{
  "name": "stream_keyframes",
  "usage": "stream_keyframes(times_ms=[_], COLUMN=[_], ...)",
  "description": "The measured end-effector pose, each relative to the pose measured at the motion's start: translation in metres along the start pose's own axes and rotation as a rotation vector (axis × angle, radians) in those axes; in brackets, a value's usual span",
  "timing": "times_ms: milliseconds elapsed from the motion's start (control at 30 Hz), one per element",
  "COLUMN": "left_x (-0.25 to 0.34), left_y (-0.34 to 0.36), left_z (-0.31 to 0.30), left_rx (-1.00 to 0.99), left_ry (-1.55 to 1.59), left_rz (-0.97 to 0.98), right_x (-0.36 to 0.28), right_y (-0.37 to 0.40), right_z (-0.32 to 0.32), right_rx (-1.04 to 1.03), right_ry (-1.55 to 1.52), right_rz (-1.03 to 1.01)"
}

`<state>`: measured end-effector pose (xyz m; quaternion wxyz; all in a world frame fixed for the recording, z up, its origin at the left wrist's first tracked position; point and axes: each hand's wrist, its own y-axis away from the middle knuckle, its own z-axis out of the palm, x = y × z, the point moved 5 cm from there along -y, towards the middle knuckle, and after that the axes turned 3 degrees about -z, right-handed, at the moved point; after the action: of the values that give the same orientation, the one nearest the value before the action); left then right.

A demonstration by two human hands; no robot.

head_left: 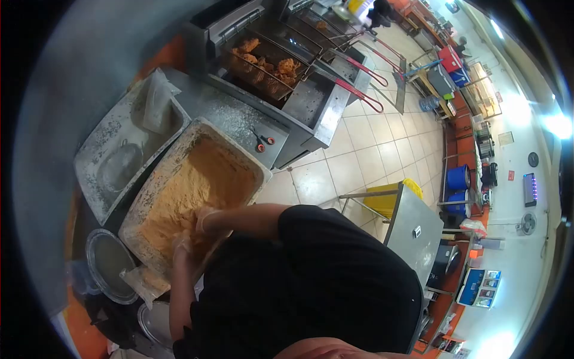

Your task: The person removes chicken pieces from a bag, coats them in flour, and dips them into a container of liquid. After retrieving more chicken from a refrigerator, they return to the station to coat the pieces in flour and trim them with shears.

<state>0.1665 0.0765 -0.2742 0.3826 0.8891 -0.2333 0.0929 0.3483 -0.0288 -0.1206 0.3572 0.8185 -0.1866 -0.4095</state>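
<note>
A large tub (pixel 261 173) holds a heap of orange-tan flour-like powder (pixel 197 179). Both hands are low in it, at the side nearest the body, and seem to wear thin clear gloves. My right hand (pixel 207 220) comes in from the upper arm, its fingers buried in the powder. Just below it in the view, my left hand (pixel 181 243) also has its fingers sunk in the powder. Whether either hand holds something is hidden. A powder-coated plastic bag (pixel 145 283) hangs at the tub's lower corner.
Beyond the tub stands a fryer (pixel 311 107) with browned pieces (pixel 287 67) and long-handled baskets (pixel 359 93). Red-handled scissors (pixel 260 143) lie on the metal counter (pixel 239 119). A second tub (pixel 98 161) and a round metal bowl (pixel 110 263) sit left. A steel table (pixel 412 230) stands right.
</note>
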Motion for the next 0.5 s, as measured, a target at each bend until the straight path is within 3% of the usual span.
stream_keyframes(times_ms=[100, 200, 300, 367, 400, 500], left_x=[0.006, 0.005, 0.011, -0.003, 0.003, 0.039], left_y=[-0.01, -0.005, 0.003, -0.019, -0.027, 0.004], left_z=[0.0, -0.025, -0.034, 0.004, 0.015, -0.024], left_rx=[-0.026, -0.032, 0.047, 0.026, 0.009, -0.115], left_ry=[0.009, 0.033, -0.015, -0.094, -0.174, -0.222], left_rz=[0.049, -0.058, -0.088, 0.136, 0.36, 0.446], right_x=[-0.004, -0.003, 0.002, 0.003, 0.001, 0.0], right_y=[-0.01, 0.005, 0.011, 0.019, 0.008, -0.007], right_z=[0.012, 0.002, -0.009, -0.008, -0.004, 0.004], right_rx=[-0.137, -0.342, -0.1, 0.123, 0.134, -0.157], right_ry=[-0.027, -0.249, -0.233, -0.199, -0.156, -0.158], right_rz=[-0.145, -0.278, -0.05, 0.153, 0.14, -0.149])
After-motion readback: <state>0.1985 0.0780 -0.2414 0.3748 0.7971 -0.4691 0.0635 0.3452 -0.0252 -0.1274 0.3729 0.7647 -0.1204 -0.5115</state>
